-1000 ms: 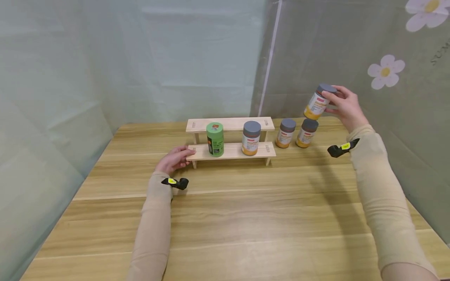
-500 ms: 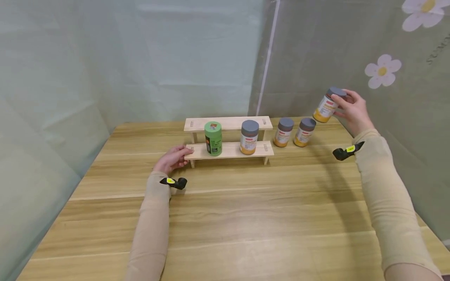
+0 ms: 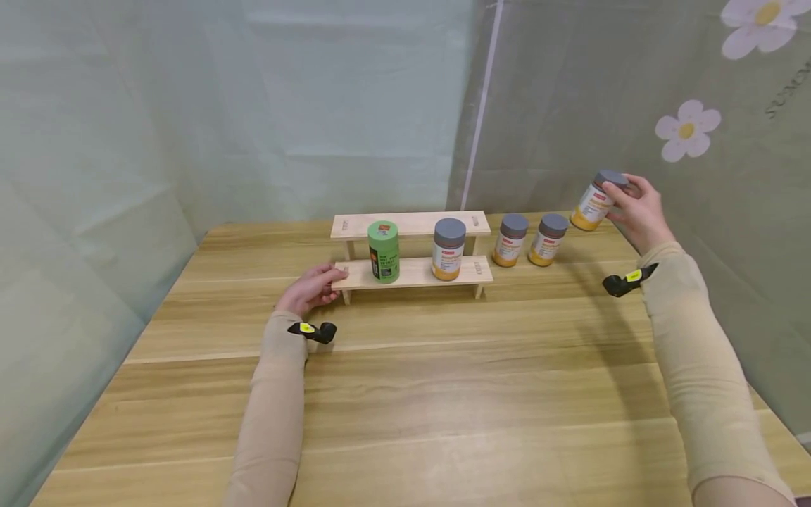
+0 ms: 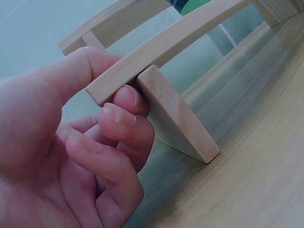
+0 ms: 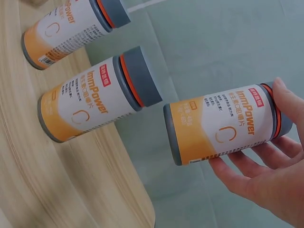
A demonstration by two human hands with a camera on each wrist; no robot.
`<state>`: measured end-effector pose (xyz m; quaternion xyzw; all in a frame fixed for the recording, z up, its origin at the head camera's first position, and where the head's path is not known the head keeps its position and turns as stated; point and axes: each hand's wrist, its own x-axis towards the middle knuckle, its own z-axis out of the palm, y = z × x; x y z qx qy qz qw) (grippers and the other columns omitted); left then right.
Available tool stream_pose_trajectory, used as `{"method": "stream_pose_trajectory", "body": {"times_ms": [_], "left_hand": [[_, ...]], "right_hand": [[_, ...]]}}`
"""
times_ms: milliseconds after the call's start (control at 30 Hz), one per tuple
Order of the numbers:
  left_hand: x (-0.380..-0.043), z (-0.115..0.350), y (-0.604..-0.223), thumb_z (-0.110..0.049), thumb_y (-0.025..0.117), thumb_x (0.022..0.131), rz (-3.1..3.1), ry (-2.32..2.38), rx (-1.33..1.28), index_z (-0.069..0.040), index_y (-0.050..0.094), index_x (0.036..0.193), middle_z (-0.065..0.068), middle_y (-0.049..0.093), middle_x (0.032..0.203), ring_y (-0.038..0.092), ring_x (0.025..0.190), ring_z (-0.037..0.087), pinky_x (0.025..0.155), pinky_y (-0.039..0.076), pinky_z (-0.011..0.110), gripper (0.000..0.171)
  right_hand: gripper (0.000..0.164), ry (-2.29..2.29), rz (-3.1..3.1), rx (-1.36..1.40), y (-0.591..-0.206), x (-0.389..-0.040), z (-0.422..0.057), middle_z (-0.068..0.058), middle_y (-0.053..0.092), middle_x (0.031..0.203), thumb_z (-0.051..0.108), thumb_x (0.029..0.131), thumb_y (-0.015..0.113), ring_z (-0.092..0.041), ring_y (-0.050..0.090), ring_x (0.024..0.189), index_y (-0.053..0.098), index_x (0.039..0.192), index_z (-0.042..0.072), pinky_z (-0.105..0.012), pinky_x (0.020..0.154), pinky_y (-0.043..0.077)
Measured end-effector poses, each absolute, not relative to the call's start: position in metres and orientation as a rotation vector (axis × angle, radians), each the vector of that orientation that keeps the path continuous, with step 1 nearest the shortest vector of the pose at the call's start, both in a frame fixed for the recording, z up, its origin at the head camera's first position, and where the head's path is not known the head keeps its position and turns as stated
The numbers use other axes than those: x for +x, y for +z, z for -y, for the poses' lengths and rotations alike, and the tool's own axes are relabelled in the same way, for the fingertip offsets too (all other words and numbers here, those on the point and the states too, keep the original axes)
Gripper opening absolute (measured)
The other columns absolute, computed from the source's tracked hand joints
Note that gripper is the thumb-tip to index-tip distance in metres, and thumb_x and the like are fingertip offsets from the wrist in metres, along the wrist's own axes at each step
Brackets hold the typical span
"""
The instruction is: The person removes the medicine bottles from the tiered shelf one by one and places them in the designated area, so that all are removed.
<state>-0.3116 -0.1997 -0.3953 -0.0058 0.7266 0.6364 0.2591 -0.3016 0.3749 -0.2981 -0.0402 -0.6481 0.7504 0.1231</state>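
Observation:
My left hand (image 3: 310, 287) pinches the left end of the front step of a two-step wooden shelf (image 3: 415, 273), thumb on top and fingers curled beneath (image 4: 118, 114). In my right hand (image 3: 641, 211) is a pill bottle (image 3: 593, 204) with a grey lid and a white and orange label, held by the lid end and slightly tilted. It hangs above the table's far right corner, apart from two matching bottles, the nearer one (image 3: 548, 240) and its neighbour (image 3: 510, 240), both upright on the table. On the front step stand a green jar (image 3: 384, 252) and another grey-lidded bottle (image 3: 448, 248).
The shelf's bare upper step (image 3: 408, 224) lies behind the jar and bottle. The wooden table (image 3: 443, 408) meets a pale curtain (image 3: 355, 105) at its back edge. A grey curtain with printed flowers (image 3: 687, 131) hangs close along the right side.
My right hand has carried its bottle to the right and lower, away from above the two standing bottles. My left hand keeps its hold on the shelf.

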Motion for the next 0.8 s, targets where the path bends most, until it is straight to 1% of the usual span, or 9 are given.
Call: {"method": "stream_pose_trajectory", "body": {"times_ms": [267,433,600,800], "left_hand": [[-0.320,0.203,-0.403,-0.025,0.056,0.098,-1.959,1.741,-0.001,-0.013,0.044,0.107,-0.009,0.057,0.070,0.053,0.057,0.003,0.055,0.043,0.016,0.018],[-0.326,0.205,-0.414,-0.027,0.056,0.098,-1.971,1.743,-0.014,-0.016,0.045,0.106,-0.010,0.056,0.071,0.052,0.057,0.002,0.055,0.042,0.016,0.019],[-0.326,0.205,-0.419,-0.029,0.056,0.098,-2.001,1.739,-0.003,-0.016,0.045,0.104,-0.011,0.055,0.070,0.052,0.057,0.001,0.055,0.041,0.015,0.019],[-0.326,0.205,-0.420,-0.030,0.056,0.098,-2.015,1.724,0.002,-0.016,0.045,0.104,-0.010,0.055,0.070,0.051,0.057,0.002,0.055,0.039,0.015,0.019]], "right_hand": [[0.040,2.113,1.973,-0.178,-0.305,-0.300,-0.381,0.009,0.053,0.107,0.022,0.087,0.071,-0.001,0.058,0.088,0.046,0.118,0.022,-0.019,0.066,0.053],[0.040,2.014,2.113,-0.131,-0.317,-0.302,-0.384,0.016,0.053,0.107,0.026,0.088,0.070,0.003,0.055,0.091,0.047,0.120,0.025,-0.015,0.068,0.051],[0.035,1.989,2.182,-0.065,-0.331,-0.304,-0.387,0.019,0.054,0.105,0.025,0.090,0.067,0.005,0.055,0.092,0.046,0.119,0.025,-0.014,0.070,0.051],[0.037,1.837,2.350,-0.099,-0.341,-0.305,-0.388,0.023,0.052,0.102,0.030,0.091,0.065,0.008,0.052,0.092,0.045,0.121,0.027,-0.013,0.072,0.049]]}}
